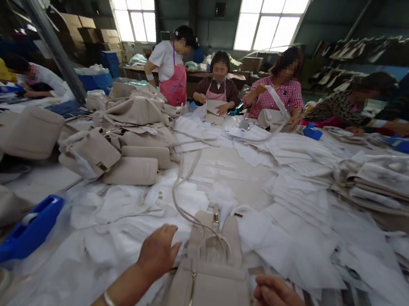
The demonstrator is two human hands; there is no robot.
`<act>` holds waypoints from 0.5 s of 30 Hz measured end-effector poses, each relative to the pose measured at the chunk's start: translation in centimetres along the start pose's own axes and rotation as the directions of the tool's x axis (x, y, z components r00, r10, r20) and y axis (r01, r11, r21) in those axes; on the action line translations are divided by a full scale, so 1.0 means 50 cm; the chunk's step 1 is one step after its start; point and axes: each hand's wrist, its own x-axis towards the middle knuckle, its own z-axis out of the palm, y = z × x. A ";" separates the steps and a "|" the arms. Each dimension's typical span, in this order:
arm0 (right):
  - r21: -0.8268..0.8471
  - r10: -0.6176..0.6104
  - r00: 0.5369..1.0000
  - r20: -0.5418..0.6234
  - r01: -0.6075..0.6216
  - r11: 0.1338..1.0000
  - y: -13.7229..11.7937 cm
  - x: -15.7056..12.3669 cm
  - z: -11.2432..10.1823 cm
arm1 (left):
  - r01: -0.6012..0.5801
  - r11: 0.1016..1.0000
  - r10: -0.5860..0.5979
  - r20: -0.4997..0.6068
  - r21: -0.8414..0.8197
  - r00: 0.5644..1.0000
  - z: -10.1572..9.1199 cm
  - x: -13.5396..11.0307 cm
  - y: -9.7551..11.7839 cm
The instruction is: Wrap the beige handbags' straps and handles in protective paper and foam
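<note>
Left hand point(158, 251) and right hand point(276, 298) flank a beige bag point(220, 301) at the near edge of the table point(235, 179).
The left hand is loosely open, nothing visible in it; the right hand's fingers curl inward, and whether they grip anything I cannot tell. The bag lies with its gold zip point(191, 298) facing up and its buckle point(215, 218) towards the far edge. White sheets point(288, 236) spread around it; a blue tape dispenser point(26, 232) lies towards the near left corner, more beige bags point(132, 171) are heaped on the left, and co-workers point(175, 83) line the far edge.
</note>
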 end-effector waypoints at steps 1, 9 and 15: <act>-0.002 0.006 0.997 0.075 -0.006 1.000 -0.004 -0.005 0.033 | -0.055 0.998 0.056 -0.018 0.037 0.998 -0.018 0.039 0.001; -0.123 0.079 0.937 0.341 -0.039 0.992 0.064 -0.027 0.194 | -0.420 0.826 0.316 0.308 0.376 0.897 -0.037 0.250 -0.014; -0.069 0.149 0.933 0.328 -0.133 0.989 0.034 -0.022 0.180 | -0.511 0.762 0.389 0.349 0.399 0.853 -0.155 0.233 0.065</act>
